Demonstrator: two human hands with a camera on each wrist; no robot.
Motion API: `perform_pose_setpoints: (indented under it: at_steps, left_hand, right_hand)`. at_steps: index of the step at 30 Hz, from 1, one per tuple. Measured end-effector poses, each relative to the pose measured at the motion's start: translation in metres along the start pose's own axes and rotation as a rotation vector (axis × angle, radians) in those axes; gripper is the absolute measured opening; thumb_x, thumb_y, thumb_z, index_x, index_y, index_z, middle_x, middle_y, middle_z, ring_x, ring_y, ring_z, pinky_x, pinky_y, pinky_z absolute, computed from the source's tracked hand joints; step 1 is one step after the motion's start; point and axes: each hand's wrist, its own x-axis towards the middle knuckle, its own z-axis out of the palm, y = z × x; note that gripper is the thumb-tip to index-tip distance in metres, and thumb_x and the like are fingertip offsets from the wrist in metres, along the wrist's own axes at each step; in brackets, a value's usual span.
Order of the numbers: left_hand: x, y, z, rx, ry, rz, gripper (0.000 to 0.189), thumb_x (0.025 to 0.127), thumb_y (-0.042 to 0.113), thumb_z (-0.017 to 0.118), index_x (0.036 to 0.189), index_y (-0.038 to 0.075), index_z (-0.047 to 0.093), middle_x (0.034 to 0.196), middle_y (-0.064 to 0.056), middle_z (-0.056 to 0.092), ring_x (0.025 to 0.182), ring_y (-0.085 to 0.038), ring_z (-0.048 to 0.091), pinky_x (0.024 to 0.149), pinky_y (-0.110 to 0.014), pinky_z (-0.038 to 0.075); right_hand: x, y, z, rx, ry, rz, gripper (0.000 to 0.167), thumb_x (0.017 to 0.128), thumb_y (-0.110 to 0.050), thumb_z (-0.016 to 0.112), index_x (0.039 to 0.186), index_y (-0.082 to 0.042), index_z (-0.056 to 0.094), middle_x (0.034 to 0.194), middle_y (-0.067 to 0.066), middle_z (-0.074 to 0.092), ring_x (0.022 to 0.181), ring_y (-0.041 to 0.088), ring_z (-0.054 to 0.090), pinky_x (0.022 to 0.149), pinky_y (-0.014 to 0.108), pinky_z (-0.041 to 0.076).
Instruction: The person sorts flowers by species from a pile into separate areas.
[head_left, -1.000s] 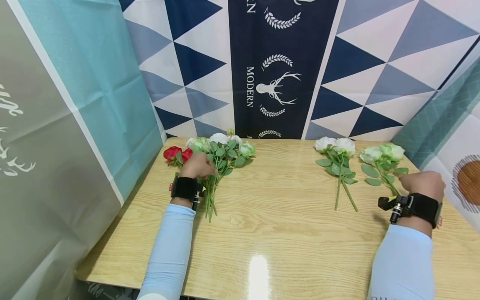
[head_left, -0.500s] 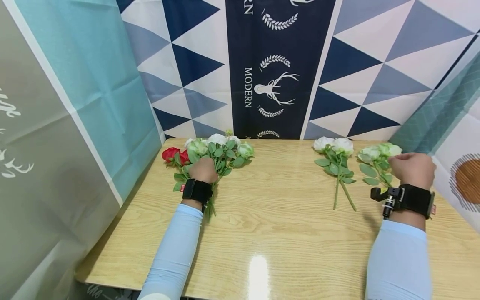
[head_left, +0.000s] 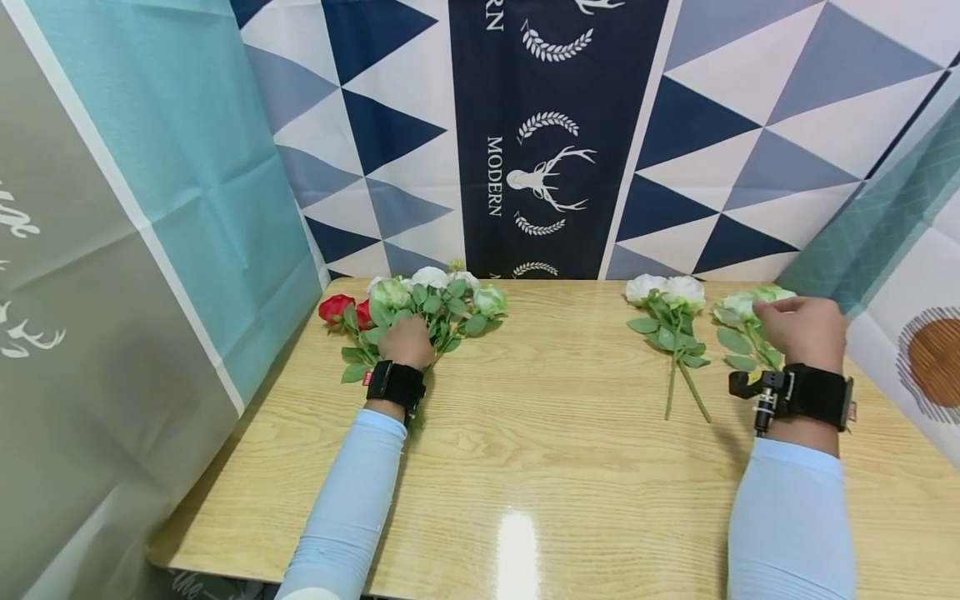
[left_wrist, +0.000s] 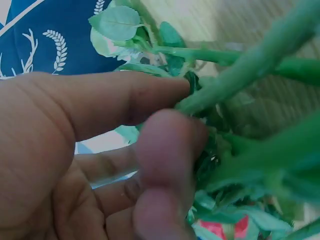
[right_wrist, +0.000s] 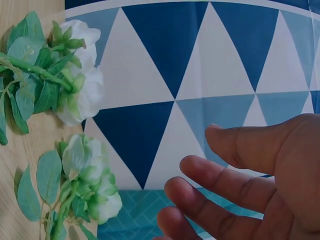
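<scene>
My left hand (head_left: pixel 407 342) is over the left bunch of artificial flowers, gripping a green flower stem (left_wrist: pixel 245 75) between thumb and fingers. White blooms (head_left: pixel 431 278) and pale green blooms (head_left: pixel 392 293) spread beyond that hand, with red blooms (head_left: pixel 337 308) to its left. The lower stems are mostly hidden behind the wrist. On the right, my right hand (head_left: pixel 808 332) hovers beside two pale green-white flowers (head_left: pixel 735 308), holding nothing. Its fingers (right_wrist: pixel 220 175) are apart and loosely bent in the right wrist view. Two white flowers (head_left: pixel 666 292) lie left of it, stems pointing toward me.
All the flowers lie along the back of a wooden table (head_left: pixel 555 433). A patterned cloth (head_left: pixel 555 167) hangs right behind the table, and more cloth (head_left: pixel 217 200) closes off the left side. Each wrist wears a black strap (head_left: pixel 821 398) with a small camera.
My left hand has moved right and slightly lower over the bunch, uncovering the red flowers. My right hand has shifted left and up beside the pale green flowers.
</scene>
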Motion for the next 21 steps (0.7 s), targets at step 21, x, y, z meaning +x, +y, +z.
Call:
perform_pose_setpoints:
  at_steps: [21]
  left_hand:
    - [0.009, -0.016, -0.013, -0.304, -0.082, -0.096, 0.025, 0.097, 0.007, 0.059, 0.078, 0.003, 0.073, 0.055, -0.008, 0.067, 0.047, -0.022, 0.064, 0.046, -0.034, 0.048]
  right_hand:
    - [0.003, 0.002, 0.000, -0.041, -0.069, -0.062, 0.080, 0.103, -0.056, 0.039, 0.136, 0.016, 0.053, 0.140, 0.042, 0.045, 0.121, 0.056, 0.047, 0.081, 0.056, 0.047]
